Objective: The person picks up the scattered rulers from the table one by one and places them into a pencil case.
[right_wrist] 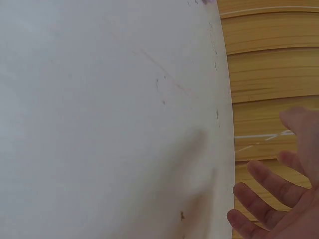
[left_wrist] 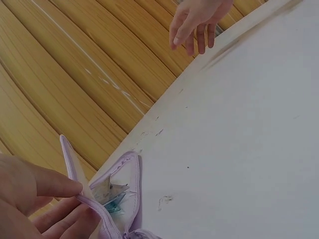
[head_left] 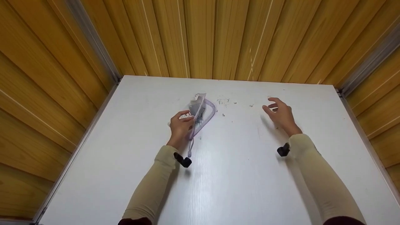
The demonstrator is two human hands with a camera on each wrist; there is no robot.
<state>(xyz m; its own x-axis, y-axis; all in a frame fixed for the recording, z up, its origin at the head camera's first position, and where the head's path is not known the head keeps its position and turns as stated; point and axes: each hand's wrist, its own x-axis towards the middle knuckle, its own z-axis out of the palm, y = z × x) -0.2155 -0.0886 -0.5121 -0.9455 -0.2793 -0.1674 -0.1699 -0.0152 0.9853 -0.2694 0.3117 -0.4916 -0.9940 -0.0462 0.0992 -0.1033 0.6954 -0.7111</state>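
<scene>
A translucent zip pouch (head_left: 197, 107) with pale purple edging stands spread apart on the white table, left of the middle. My left hand (head_left: 181, 126) pinches one side of its rim between thumb and fingers. In the left wrist view, the pouch (left_wrist: 135, 184) gapes and shows small clear and teal pieces (left_wrist: 115, 199) inside; their kind cannot be made out. A short purple pull strap (head_left: 190, 148) hangs from its near end. My right hand (head_left: 281, 115) hovers above the table at the right, fingers apart and loosely bent, holding nothing.
The white table (head_left: 231, 175) carries dark scuff marks (head_left: 223, 101) beyond the pouch. Yellow wood-look panels (head_left: 200, 37) rise behind it and at both sides. A small black camera sits on each wrist.
</scene>
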